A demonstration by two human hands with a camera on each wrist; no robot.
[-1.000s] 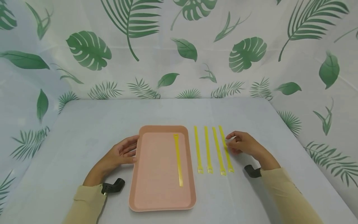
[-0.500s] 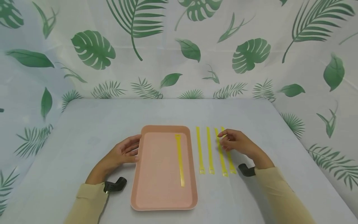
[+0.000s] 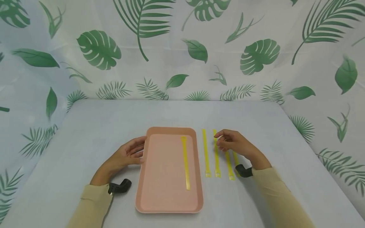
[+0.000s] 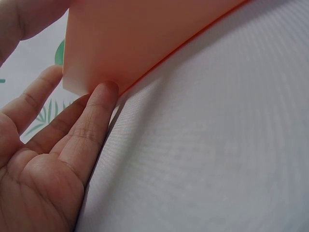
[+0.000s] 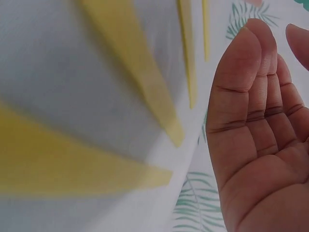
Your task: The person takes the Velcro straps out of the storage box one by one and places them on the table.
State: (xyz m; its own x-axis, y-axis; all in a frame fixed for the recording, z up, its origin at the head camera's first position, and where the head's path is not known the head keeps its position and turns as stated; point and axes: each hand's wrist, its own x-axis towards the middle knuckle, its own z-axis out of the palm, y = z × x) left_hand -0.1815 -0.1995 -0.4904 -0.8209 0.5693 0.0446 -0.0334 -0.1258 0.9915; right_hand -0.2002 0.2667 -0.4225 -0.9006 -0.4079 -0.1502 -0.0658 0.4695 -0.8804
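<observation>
A pink tray [image 3: 169, 210] lies upright on the table, with one yellow cable strap [image 3: 185, 161] lengthwise along its right side. My left hand [image 3: 125, 155] rests against the tray's left wall, its fingers extended; in the left wrist view a fingertip touches the tray wall [image 4: 145, 38] low down. Right of the tray, several more yellow straps [image 3: 206, 155] lie in a row, slotted ends toward me. My right hand [image 3: 236, 144] hovers over this row with loosely bent fingers, holding nothing, and partly hides the rightmost straps. In the right wrist view the strap ends [image 5: 145, 82] lie beside the hand.
A white cloth [image 3: 114, 117] covers the table. Behind and along the sides hangs a leaf-patterned curtain [image 3: 171, 53]. A black wrist camera [image 3: 121, 186] sits at the left cuff and another camera [image 3: 243, 171] at the right one.
My right hand has moved left across the row, from the rightmost strap to above the second one from the tray. My left hand keeps its place at the tray; the head view has shifted slightly.
</observation>
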